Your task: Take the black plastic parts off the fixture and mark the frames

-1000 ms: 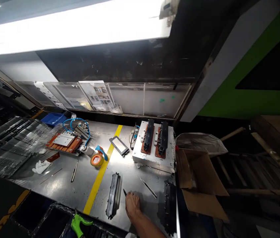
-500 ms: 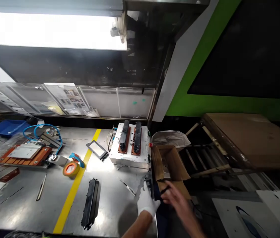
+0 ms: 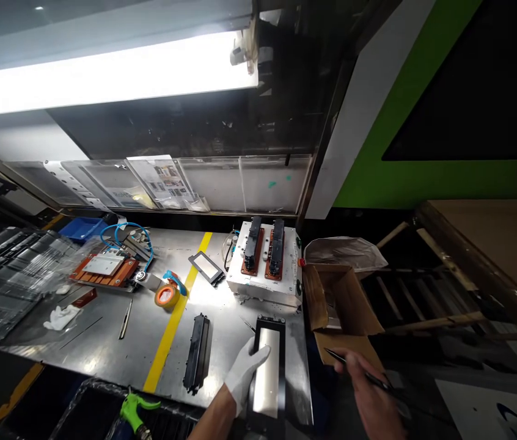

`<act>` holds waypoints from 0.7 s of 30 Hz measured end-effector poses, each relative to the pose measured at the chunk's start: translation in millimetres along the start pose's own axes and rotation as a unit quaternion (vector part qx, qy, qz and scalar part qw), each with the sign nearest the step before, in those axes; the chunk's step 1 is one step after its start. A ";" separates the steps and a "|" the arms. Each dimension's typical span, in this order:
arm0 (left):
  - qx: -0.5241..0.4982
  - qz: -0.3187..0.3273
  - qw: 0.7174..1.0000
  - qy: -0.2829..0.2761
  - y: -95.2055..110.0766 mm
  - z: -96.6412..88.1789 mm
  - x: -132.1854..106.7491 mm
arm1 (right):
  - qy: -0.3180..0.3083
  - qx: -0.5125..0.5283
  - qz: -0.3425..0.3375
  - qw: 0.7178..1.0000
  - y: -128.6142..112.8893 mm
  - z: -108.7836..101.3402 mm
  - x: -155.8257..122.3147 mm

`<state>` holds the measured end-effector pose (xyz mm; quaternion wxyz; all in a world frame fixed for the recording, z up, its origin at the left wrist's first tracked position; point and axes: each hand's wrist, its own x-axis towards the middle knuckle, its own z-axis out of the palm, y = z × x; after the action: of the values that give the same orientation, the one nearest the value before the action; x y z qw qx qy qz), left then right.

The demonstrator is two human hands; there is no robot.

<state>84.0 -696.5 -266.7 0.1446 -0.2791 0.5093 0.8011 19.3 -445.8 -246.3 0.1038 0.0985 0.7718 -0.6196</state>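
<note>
My left hand (image 3: 245,373), in a white glove, grips the left edge of a long black rectangular frame (image 3: 267,373) and holds it over the near right corner of the steel bench (image 3: 102,342). My bare right hand (image 3: 368,391) is off the bench to the right, closed on thin black tweezers (image 3: 354,370) that point left. A second black frame (image 3: 197,352) lies flat just left of my left hand. Behind stands a white fixture block (image 3: 263,269) with two black parts on orange seats.
An open cardboard box (image 3: 341,305) sits right of the bench edge. Orange tape roll (image 3: 167,296), a small black bezel (image 3: 206,267), an orange jig (image 3: 102,269) with blue hose, loose tweezers (image 3: 125,318), a white cloth (image 3: 60,316) and clear trays (image 3: 6,275) lie to the left. A yellow stripe (image 3: 173,318) crosses the bench.
My left hand has lifted the black frame from the bench's right edge and turned it flat-side up. My right hand has drawn back right with the tweezers. The view has swung slightly left.
</note>
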 end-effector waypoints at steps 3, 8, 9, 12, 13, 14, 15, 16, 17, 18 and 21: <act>0.115 0.036 0.990 0.072 18.0 -9.5 -21.0 | -0.065 -0.017 -0.023 0.997 -30.5 33.0 8.1; 0.198 0.081 0.975 0.062 35.1 -8.7 -43.8 | -0.124 -0.050 -0.097 0.986 -70.1 75.2 18.1; 0.200 0.085 0.974 0.062 37.5 -7.0 -47.3 | -0.130 -0.064 -0.102 0.984 -74.5 80.5 18.8; 0.214 0.091 0.970 0.073 42.7 -2.4 -53.7 | -0.145 -0.097 -0.111 0.978 -80.6 89.9 18.9; 0.215 0.091 0.969 0.076 43.6 -1.4 -54.3 | -0.146 -0.106 -0.117 0.977 -80.8 91.1 18.4; 0.216 0.092 0.969 0.077 44.1 -0.8 -54.3 | -0.144 -0.114 -0.125 0.975 -80.5 91.6 17.8; 0.212 0.092 0.970 0.076 44.4 -0.5 -53.9 | -0.138 -0.120 -0.132 0.974 -79.8 91.3 17.2; 0.206 0.092 0.971 0.073 44.4 -0.5 -53.3 | -0.129 -0.126 -0.137 0.974 -79.0 90.5 16.7; 0.203 0.091 0.973 0.067 44.3 -0.5 -52.7 | -0.113 -0.130 -0.140 0.975 -78.3 89.1 16.3; 0.204 0.090 0.973 0.064 44.3 -0.5 -52.1 | -0.094 -0.134 -0.142 0.976 -77.8 87.4 16.1; 0.221 0.085 0.969 0.065 45.6 0.9 -51.1 | -0.044 -0.135 -0.128 0.982 -79.5 82.1 16.7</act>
<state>101.3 -713.1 -202.5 0.1007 -0.2476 0.7040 0.6579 -15.9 -542.5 -193.9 0.0700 -0.0432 0.8493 -0.5214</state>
